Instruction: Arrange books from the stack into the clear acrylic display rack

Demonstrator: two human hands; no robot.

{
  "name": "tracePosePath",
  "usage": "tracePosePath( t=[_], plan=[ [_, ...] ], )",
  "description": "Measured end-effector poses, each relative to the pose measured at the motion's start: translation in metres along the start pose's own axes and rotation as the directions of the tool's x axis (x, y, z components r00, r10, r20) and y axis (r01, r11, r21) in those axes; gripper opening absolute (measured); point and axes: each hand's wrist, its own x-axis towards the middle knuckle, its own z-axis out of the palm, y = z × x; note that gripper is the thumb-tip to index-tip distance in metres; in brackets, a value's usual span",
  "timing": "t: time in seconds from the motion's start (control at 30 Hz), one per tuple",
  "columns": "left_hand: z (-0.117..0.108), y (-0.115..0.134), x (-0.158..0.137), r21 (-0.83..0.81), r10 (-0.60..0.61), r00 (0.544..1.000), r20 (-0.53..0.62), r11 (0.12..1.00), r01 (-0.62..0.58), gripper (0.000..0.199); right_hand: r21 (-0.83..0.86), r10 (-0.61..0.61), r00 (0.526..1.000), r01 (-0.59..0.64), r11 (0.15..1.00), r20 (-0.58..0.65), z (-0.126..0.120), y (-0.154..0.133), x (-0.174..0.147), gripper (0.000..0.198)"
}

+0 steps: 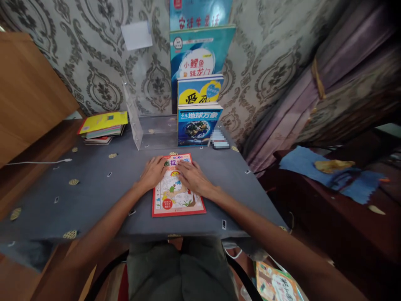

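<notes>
A red-bordered children's picture book (180, 205) lies face up on the table in front of me, its cover showing cartoon drawings. My left hand (153, 172) rests over its upper left edge, fingers stretched out and the fingertips on the cover. Across the upper right part of the same cover lies my right hand (194, 179), palm down with fingers extended. Both hands are open and hold nothing; they partly hide the title. Just beyond the book is a clear acrylic stand (134, 119), with a blue book showing the Earth (197, 127) upright at its right.
Taller books, one of them teal (206, 44), stand behind the Earth book against the patterned wall. A stack of books (103, 125) and a white cable (40, 162) lie on the left of the grey tablecloth (94, 188). At right, a blue cloth (332, 171) covers part of a dark surface.
</notes>
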Motion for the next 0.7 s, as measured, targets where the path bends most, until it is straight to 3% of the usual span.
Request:
tracePosePath(
  t=[0.13,0.27,0.4,0.5,0.7],
  plan=[
    [0.005,0.001,0.002,0.053,-0.038,0.999,-0.005,0.998,0.039,0.034,0.016,0.077,0.996,-0.076,0.997,-0.053,0.007,0.026,0.023,0.042],
    [0.011,-0.001,0.0,0.052,-0.037,0.999,-0.024,0.998,0.038,0.034,0.05,0.071,0.991,-0.066,0.997,-0.109,0.013,0.044,0.024,0.042],
    [0.016,-0.005,-0.002,0.023,-0.013,0.992,-0.127,1.0,0.016,0.033,0.063,0.058,0.989,-0.05,0.997,-0.138,0.013,0.047,0.023,0.041],
    [0.015,-0.006,-0.005,0.062,-0.077,0.976,-0.206,0.994,0.092,0.034,0.048,0.1,0.981,-0.093,0.995,-0.164,0.01,0.047,0.022,0.04],
    [0.008,-0.011,-0.006,0.021,-0.135,0.972,-0.193,0.99,0.142,0.035,0.0,0.164,0.975,-0.166,0.986,-0.15,0.0,0.044,0.018,0.04]
  ],
)
